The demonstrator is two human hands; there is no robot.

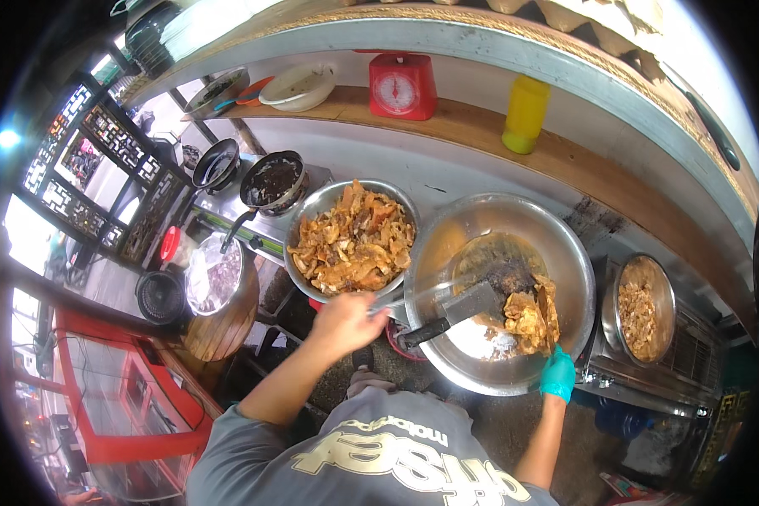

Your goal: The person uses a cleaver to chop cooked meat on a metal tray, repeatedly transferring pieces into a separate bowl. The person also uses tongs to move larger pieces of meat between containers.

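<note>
My left hand (349, 322), bare, grips a long metal utensil (417, 294), blurred, reaching over the large steel bowl (446, 221). In that bowl lie dark liquid with a dark lump (509, 278) and browned food chunks (525, 316), seemingly meat. My right hand (557, 374), in a teal glove, holds the lower end of a chunk at the bowl's near right side; its fingertips are partly hidden. A cleaver (470, 303) lies over the bowl's left rim, its black handle sticking out. To the left, a smaller steel bowl (293, 265) is heaped with browned cut pieces (354, 243).
Another steel bowl of cut pieces (637, 316) stands right. Two dark pans (273, 181) (217, 166), a bagged pot (218, 278) and a round wooden block (221, 332) are left. A red scale (403, 88) and a yellow bottle (526, 114) stand on the wooden shelf (468, 136) above.
</note>
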